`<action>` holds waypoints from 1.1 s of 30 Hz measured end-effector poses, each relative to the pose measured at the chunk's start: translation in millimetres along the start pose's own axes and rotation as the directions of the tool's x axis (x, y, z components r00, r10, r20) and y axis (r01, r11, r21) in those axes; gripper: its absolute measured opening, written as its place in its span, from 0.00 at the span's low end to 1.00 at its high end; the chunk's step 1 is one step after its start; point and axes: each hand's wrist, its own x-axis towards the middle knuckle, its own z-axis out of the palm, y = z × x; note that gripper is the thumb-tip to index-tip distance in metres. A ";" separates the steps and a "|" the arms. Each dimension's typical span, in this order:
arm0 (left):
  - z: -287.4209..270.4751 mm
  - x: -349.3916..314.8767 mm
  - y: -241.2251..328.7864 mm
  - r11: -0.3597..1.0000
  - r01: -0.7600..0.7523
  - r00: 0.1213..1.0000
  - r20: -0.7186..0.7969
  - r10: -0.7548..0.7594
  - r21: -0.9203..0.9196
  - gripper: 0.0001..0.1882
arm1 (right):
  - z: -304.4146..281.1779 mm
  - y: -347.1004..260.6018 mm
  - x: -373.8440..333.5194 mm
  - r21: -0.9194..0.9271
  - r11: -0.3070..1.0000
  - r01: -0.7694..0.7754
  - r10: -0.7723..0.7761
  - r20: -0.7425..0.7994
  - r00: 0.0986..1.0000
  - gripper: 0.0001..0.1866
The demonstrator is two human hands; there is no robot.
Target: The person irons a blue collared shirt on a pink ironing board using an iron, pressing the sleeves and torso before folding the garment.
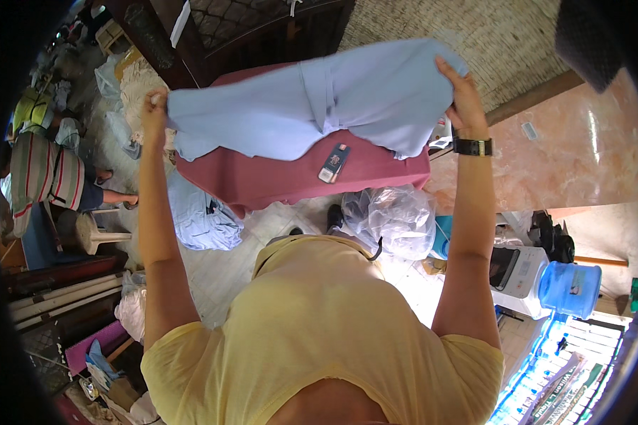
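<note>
A light blue shirt point(255, 113) is stretched wide between my two hands, over a table draped in a dark red cloth point(276, 180). A straight strip like a placket runs down its middle; no collar shows. My left hand point(156, 110) pinches the shirt's left end, fingers closed. At the opposite end my right hand point(464, 97), below a dark wristwatch point(473, 146), grips the fabric with the fingers along its edge. On the red cloth, just below the shirt's middle, lies a small dark and white packet point(334, 163). The shirt hides the table's far part.
Light blue clothes point(198, 216) hang or lie at the table's left. Clear plastic bags point(393, 216) stand against its front right. A pinkish stone-like surface point(546, 149) lies at right, near a white appliance point(521, 276) and blue water jug point(571, 289). At far left someone sits in striped clothing point(42, 173).
</note>
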 end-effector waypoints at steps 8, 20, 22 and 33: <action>-7.1 -60.6 -126.0 0.979 0.102 0.969 0.204 -0.137 0.176 0.09 | -10.1 78.5 -5.2 0.018 0.948 -0.318 0.315 0.089 0.945 0.20; 251.5 -245.2 -10.0 0.893 -0.284 0.935 0.309 0.176 0.348 0.11 | 26.3 110.0 -28.2 0.015 0.931 -0.366 0.356 0.199 0.913 0.18; 261.8 -239.0 -17.7 0.869 -0.295 0.943 0.267 0.199 0.397 0.12 | 32.8 104.8 -27.9 0.020 0.934 -0.357 0.346 0.197 0.917 0.17; 266.3 -233.8 -29.0 0.908 -0.168 0.977 0.189 0.101 0.384 0.14 | 34.2 106.2 -17.4 -0.034 0.955 -0.296 0.296 0.212 0.931 0.18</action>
